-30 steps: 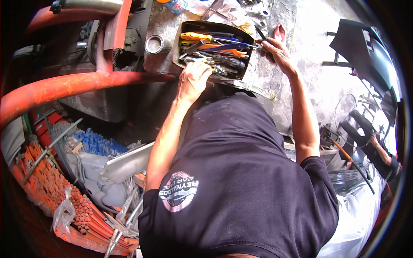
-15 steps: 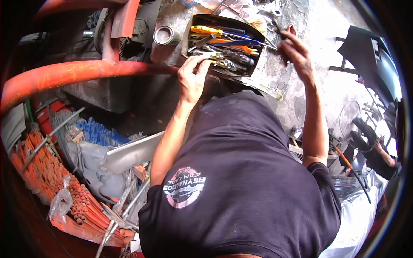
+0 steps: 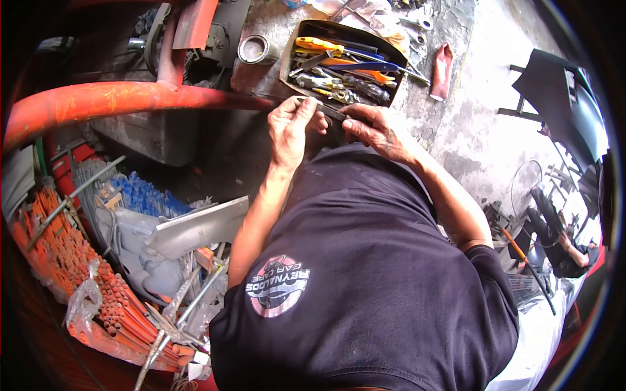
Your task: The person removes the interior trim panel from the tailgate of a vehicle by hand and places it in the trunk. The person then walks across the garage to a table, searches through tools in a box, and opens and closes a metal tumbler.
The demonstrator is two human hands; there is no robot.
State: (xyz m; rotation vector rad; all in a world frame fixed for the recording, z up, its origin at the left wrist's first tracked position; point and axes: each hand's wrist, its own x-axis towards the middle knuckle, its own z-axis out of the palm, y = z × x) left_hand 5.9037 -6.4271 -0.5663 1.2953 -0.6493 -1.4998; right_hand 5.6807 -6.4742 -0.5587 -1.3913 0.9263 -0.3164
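Just beyond the left hand [image 3: 287, 133] and right hand [image 3: 379, 132], both grasping one thin dark object [image 3: 331, 113], sits an open box [image 3: 349, 31] holding assorted tools [image 3: 365, 66].

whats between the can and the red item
In the head view, the toolbox, full of tools, sits between the can and the red item; a thin metal tip sticks out toward the latter.
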